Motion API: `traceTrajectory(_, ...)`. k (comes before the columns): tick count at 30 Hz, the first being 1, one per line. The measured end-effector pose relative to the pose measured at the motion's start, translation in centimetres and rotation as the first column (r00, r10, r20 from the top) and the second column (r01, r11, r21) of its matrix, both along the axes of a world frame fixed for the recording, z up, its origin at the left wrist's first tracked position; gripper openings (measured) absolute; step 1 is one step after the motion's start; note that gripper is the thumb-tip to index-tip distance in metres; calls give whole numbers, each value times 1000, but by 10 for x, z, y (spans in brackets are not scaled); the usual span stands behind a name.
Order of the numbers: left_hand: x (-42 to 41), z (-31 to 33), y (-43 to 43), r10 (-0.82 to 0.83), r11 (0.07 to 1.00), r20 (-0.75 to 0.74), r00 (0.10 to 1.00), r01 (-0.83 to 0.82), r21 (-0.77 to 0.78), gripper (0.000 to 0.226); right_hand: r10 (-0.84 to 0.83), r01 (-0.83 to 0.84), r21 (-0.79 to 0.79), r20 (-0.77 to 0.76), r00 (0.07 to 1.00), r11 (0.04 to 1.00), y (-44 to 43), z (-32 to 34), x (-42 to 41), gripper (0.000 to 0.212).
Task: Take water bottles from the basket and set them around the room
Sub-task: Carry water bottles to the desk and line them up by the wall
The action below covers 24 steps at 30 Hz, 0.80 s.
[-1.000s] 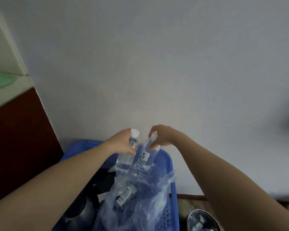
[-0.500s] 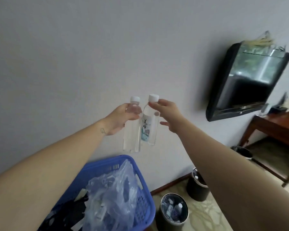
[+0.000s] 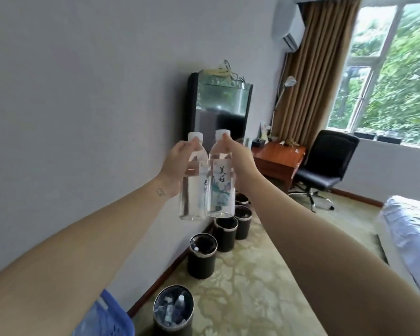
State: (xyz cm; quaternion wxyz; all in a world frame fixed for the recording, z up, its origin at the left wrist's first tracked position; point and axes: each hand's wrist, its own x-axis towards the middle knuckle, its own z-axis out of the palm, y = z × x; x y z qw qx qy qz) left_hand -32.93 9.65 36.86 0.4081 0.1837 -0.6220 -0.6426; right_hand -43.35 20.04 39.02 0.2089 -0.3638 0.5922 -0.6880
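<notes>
Two clear water bottles with white caps hang upright side by side at chest height in front of me. My left hand [image 3: 174,163] grips the left bottle [image 3: 192,190] around its neck and shoulder. My right hand [image 3: 240,158] holds the right bottle [image 3: 221,190], which has a printed label, by its neck. The bottles touch each other. Only a corner of the blue basket [image 3: 112,316] shows at the bottom left, under my left forearm.
Several black bins [image 3: 201,257] stand in a row along the left wall; the nearest [image 3: 174,311] holds empty bottles. A wall TV [image 3: 218,110], wooden desk [image 3: 279,158], black office chair [image 3: 325,166] and bed corner [image 3: 410,229] lie ahead. Patterned floor runs between.
I have lifted both bottles out of the basket and turned right. The view swung from the bare wall and basket to the room with desk, chair and window.
</notes>
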Motion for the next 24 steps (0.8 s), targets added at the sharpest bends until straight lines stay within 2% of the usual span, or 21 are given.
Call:
traceTrajectory(4,-73,-2,37,-149,989,1,989,149,-10,32,-128,129,-35,38,991,991,46,-6,-64,49)
traceTrajectory(7,-126,-5,69,-339,940,12,941,338,45,45,-224,225,-15,69,972,974,82,-8,-111,52)
traceTrajectory(11,-195,-7,111,-545,838,12,838,544,35,32,-309,310,5,82,947,951,130,-11,-173,53)
traceTrajectory(16,-265,-8,164,-502,864,-6,865,502,27,31,-356,357,5,88,930,934,184,-12,-235,50)
traceTrajectory(24,-336,-8,216,-517,856,-45,855,516,-24,39,-404,407,2,133,905,913,235,-20,-303,51)
